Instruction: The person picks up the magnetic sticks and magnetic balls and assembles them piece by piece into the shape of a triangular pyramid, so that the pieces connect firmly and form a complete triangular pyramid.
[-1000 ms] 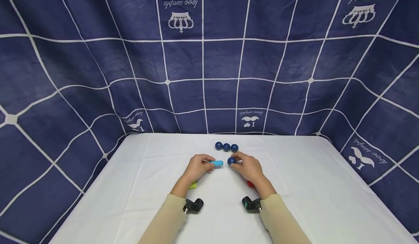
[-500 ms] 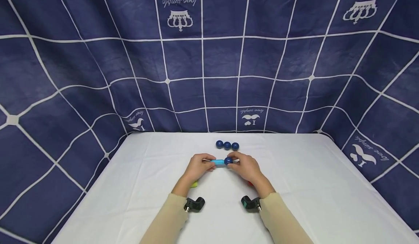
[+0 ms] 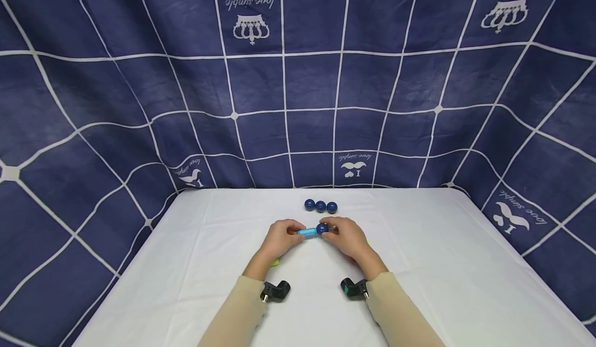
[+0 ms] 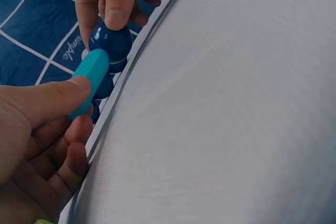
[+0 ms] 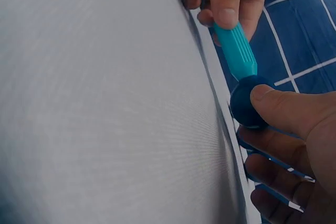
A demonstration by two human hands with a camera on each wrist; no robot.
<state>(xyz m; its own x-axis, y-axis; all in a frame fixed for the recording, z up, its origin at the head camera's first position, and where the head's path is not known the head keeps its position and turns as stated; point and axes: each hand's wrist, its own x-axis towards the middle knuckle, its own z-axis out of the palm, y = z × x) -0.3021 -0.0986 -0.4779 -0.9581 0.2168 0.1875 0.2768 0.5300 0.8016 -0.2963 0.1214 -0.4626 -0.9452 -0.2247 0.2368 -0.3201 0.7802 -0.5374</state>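
Observation:
Between thumb and fingers, my left hand pinches a light-blue ribbed plastic stick by one end. My right hand pinches a glossy dark-blue ball from the other side. The stick's tapered free end meets the ball, as the right wrist view shows. In the head view both hands are over the middle of the white table, with the stick slightly tilted up toward the ball. Fingers cover the stick's left end and the ball's right side.
Three more dark-blue balls sit in a row behind the hands. A yellow-green piece shows beside the left wrist, and a red piece is mostly hidden by the right forearm. A navy checked curtain surrounds the table's back and sides.
My right hand has carried the ball leftward, closing the gap to the light-blue stick, and ball and stick now meet. The left hand has stayed nearly in place, the stick tilting slightly.

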